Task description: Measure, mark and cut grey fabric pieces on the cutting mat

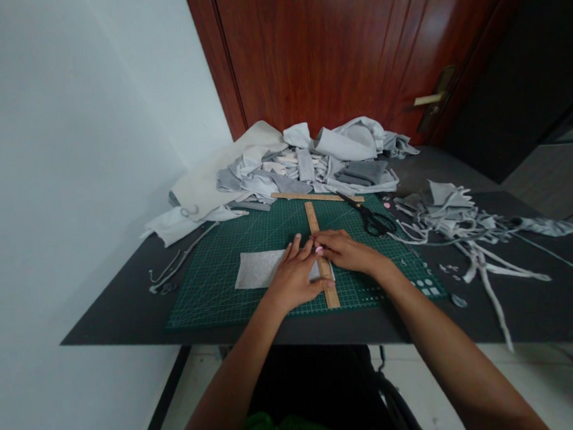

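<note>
"Red-brown wooden door behind, white wall at left. One view, from the head: a dark bench carries a green gridded cutting mat."

"Where are the hands?"

"Over the mat. The left hand has its grip open, fingers spread across a grey cloth, thumb on a wooden ruler. The right hand's grip is closed, apparently pinching a small pink piece at the ruler."

"How far along?"

"The cloth already has a neat, straight-edged outline; measuring or marking seems under way. Any drawn line is too small to tell, and no cut shows along the ruler."

"And the cloth itself?"

"Pale, speckled grey, oblong, lying flat toward the mat's near edge, the ruler crossing its right end. Black scissors lie beyond, to the right."
</note>
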A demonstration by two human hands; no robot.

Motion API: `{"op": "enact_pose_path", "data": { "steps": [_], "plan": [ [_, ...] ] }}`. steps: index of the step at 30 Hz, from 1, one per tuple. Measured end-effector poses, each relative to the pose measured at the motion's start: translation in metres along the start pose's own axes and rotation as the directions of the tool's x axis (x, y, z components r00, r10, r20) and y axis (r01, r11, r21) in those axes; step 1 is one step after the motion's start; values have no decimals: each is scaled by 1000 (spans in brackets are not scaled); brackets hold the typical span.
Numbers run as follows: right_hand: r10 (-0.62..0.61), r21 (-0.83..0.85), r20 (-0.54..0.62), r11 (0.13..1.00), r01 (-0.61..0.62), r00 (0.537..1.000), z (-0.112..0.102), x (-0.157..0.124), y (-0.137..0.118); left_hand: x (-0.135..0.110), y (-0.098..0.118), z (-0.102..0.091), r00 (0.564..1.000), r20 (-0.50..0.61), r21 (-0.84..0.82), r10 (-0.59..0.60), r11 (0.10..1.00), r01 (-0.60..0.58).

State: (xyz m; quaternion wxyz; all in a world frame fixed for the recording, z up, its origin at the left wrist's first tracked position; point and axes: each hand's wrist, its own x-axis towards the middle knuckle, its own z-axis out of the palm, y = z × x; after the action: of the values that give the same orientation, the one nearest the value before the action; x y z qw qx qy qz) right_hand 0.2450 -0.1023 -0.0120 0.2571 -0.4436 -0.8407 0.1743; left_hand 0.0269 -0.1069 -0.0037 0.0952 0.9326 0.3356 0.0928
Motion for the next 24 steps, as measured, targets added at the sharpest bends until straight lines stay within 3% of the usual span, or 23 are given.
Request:
{"op": "enact_pose_path", "data": {
  "steps": [15, 24],
  "plan": [
    [-36, 111, -28, 993, 39, 999, -1, -2, 2, -1, 1, 2, 997, 65, 100, 39, 994, -45],
    [-14, 131, -38, 991, 19, 999, 0, -1, 3, -1, -1, 5, 997, 37, 84, 64, 994, -67]
  ]
}}
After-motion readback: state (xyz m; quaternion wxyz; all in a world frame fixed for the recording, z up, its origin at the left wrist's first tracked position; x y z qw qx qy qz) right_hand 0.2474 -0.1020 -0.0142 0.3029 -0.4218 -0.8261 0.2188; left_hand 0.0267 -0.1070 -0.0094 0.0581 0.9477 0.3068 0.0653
